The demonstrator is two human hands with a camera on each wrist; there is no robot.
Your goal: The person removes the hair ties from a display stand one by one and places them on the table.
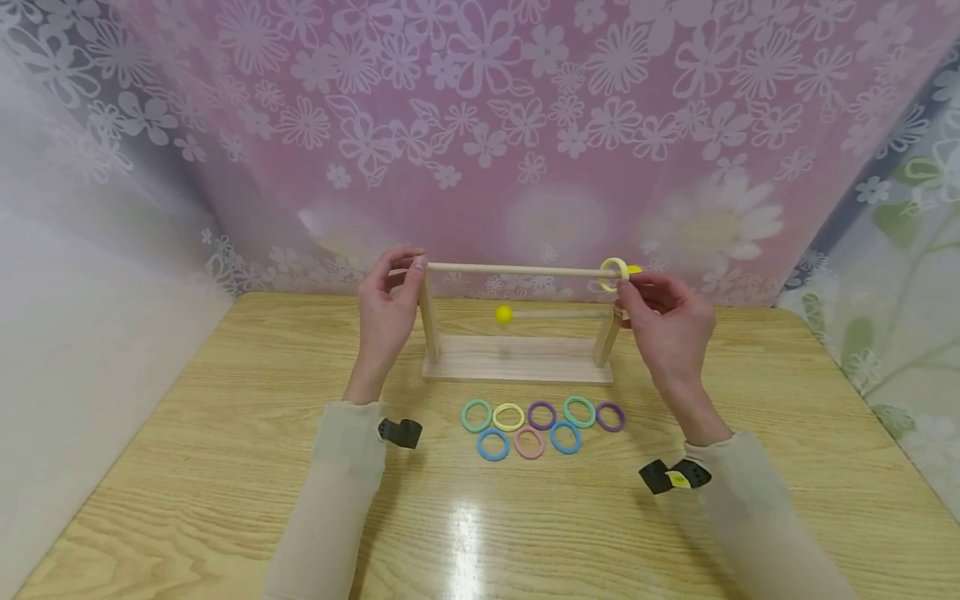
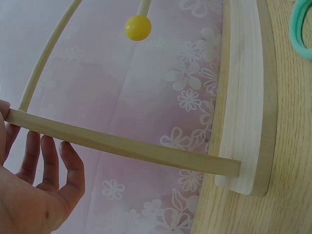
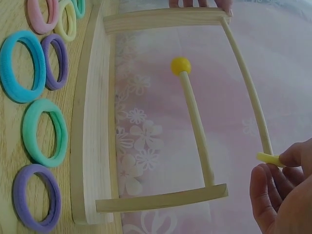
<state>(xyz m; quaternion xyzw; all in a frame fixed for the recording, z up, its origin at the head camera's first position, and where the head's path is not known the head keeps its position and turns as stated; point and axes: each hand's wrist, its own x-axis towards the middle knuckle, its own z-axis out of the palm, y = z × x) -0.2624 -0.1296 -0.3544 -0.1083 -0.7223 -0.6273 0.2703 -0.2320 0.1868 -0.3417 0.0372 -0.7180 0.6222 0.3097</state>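
Note:
A wooden rack stands on the table with a flat base (image 1: 517,367) and two posts. My left hand (image 1: 386,304) grips the top of the left post (image 1: 430,321), thumb in front and fingers behind. The upper rod (image 1: 517,270) runs right from that post to a yellow ball (image 1: 635,269) at its far end. Near that end my right hand (image 1: 675,321) pinches a pale yellow hair tie (image 3: 267,158), which encircles the rod. A lower rod (image 1: 558,314) extends left from the right post (image 1: 606,340), tipped with another yellow ball (image 1: 504,314); no tie shows on it.
Several hair ties lie in two rows before the rack, among them a green one (image 1: 476,430), a yellow one (image 1: 508,429), a pink one (image 1: 529,457), a blue one (image 1: 566,452) and a purple one (image 1: 610,429). A flowered pink curtain (image 1: 465,167) hangs behind the table.

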